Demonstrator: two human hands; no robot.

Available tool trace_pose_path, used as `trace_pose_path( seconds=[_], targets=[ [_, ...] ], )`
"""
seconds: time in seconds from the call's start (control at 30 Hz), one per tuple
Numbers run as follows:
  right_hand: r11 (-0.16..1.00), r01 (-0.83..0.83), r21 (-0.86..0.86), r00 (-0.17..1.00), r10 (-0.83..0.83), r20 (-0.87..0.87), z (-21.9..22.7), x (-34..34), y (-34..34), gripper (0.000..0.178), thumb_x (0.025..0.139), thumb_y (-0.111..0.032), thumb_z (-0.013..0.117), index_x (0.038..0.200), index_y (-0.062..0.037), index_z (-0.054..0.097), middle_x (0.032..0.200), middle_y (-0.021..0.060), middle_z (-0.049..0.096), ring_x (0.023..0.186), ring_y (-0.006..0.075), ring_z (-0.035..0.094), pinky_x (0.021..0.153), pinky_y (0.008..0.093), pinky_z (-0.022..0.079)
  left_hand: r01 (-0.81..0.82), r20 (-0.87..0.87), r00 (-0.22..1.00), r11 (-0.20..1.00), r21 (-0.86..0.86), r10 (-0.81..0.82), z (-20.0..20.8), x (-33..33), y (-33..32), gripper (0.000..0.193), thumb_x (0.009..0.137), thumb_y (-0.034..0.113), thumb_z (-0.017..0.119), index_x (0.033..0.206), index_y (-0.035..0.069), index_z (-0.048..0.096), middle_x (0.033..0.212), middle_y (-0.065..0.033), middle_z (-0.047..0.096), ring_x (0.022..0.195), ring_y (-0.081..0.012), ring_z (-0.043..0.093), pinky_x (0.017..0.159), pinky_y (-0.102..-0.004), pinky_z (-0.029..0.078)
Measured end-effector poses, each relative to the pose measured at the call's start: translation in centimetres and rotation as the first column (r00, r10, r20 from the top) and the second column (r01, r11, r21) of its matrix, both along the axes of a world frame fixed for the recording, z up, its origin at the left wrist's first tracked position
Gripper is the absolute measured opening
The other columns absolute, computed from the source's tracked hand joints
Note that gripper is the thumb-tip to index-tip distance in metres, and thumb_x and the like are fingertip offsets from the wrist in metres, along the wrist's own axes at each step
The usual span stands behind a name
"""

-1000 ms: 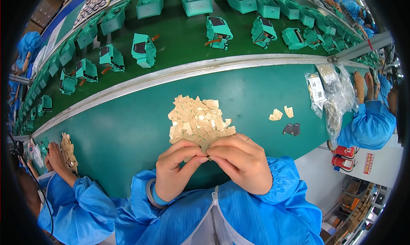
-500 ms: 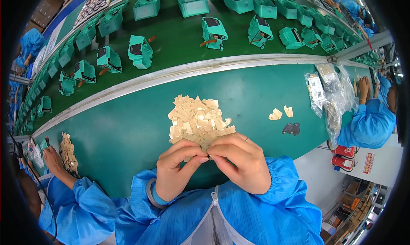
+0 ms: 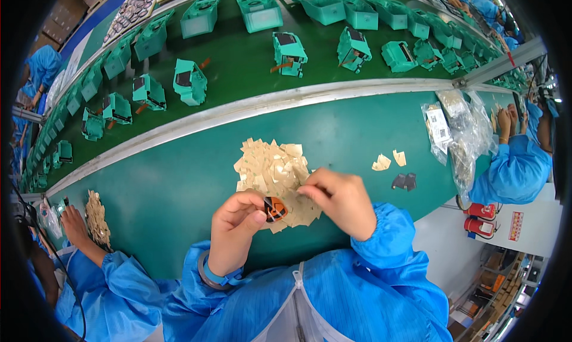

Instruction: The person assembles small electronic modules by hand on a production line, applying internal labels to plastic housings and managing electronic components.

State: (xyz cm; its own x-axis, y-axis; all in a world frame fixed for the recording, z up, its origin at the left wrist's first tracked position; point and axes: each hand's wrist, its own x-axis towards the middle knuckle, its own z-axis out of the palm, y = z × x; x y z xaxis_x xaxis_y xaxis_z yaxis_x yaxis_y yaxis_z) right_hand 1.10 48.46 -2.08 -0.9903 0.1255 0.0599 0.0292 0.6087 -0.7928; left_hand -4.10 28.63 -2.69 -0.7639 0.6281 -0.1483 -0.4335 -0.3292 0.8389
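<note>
Take the cream-coloured pile of small pieces [image 3: 268,169] as the clock's centre, with twelve pointing away from the wearer. Between eight and nine o'clock, at the far left, a co-worker's hand [image 3: 74,224] lies beside a second heap of tan pieces [image 3: 96,218] on the green tabletop [image 3: 155,193].

At about seven o'clock is the left hand [image 3: 232,230]. Half a second ago its fingertips met the other hand's and mostly covered what was between them; now the two hands have parted, and an orange-and-black piece [image 3: 275,210] shows its face. The left thumb and forefinger are closed on its left edge, holding it over the near side of the pile, so the piece now seems to rest in that hand's grip alone.

Between three and four o'clock, the right hand [image 3: 345,202] has come off the piece and moved up and right. Its thumb and forefinger tips stand close together over the pile's right side; whether they pinch a thin scrap or touch the pile, I cannot tell.

Further right, between two and three o'clock, are two cream scraps [image 3: 381,162], with dark grey pieces [image 3: 404,182] at three. Beyond, between two and three again, lie clear plastic bags [image 3: 468,142].
</note>
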Motion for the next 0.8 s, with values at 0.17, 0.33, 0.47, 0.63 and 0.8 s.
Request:
trace_pose_path(
  seconds=[0.17,0.33,0.47,0.63,0.8],
  targets=[
    [0.986,0.005,0.164,0.969,0.036,-0.246,-0.6,0.0,-0.1,0.011,0.077,-0.003,0.061,0.088,-0.0035,0.061,0.084,0.0085,0.061,0.075,0.0285,0.059,0.068,0.0346,0.048,-0.017,0.276,0.961,0.992,0.127,-0.019,0.7,-0.3,1.0,0.034,0.087,0.024,0.059,0.115,0.009,0.046,0.107,-0.0086,0.053,0.102,-0.0204,0.051,0.083,-0.0329,0.042],
    [0.947,-0.053,-0.318,0.962,-0.037,-0.27,1.4,0.1,-1.4,0.04,0.066,-0.005,0.071,0.104,-0.0045,0.058,0.123,0.015,0.045,0.109,0.0347,0.047,0.092,0.0419,0.039,0.032,0.494,0.848,0.948,0.317,-0.194,0.5,-0.3,1.9,0.034,0.09,0.02,0.052,0.121,0.009,0.043,0.115,-0.0067,0.048,0.113,-0.0197,0.044,0.093,-0.0344,0.037],
    [0.975,-0.073,-0.21,0.91,-0.021,-0.414,0.4,-0.7,-1.7,0.043,0.063,-0.006,0.073,0.103,-0.0065,0.058,0.124,0.0159,0.042,0.112,0.0359,0.043,0.093,0.0444,0.035,0.016,0.593,0.766,0.93,0.368,-0.248,0.2,0.1,2.4,0.036,0.09,0.019,0.051,0.124,0.011,0.042,0.12,-0.0074,0.047,0.115,-0.02,0.043,0.097,-0.0361,0.033],
    [0.943,-0.135,-0.305,0.88,-0.028,-0.474,-0.1,-0.6,-1.5,0.019,0.069,0.001,0.065,0.086,-0.0059,0.062,0.107,0.0109,0.056,0.107,0.0326,0.047,0.089,0.0417,0.037,-0.002,0.635,0.734,0.934,0.357,-0.241,0.2,0.6,2.3,0.039,0.089,0.022,0.052,0.126,0.014,0.044,0.123,-0.0053,0.048,0.112,-0.0193,0.044,0.097,-0.0375,0.033],
    [0.99,-0.108,-0.094,0.842,0.041,-0.537,0.4,0.8,-0.5,0.017,0.069,-0.006,0.065,0.085,-0.0059,0.06,0.103,0.0089,0.054,0.1,0.0289,0.051,0.086,0.0407,0.041,-0.008,0.702,0.669,0.943,0.332,-0.242,0.1,0.6,2.9,0.033,0.089,0.025,0.051,0.12,0.013,0.048,0.116,-0.006,0.05,0.105,-0.0191,0.045,0.091,-0.0358,0.035]
  ],
)
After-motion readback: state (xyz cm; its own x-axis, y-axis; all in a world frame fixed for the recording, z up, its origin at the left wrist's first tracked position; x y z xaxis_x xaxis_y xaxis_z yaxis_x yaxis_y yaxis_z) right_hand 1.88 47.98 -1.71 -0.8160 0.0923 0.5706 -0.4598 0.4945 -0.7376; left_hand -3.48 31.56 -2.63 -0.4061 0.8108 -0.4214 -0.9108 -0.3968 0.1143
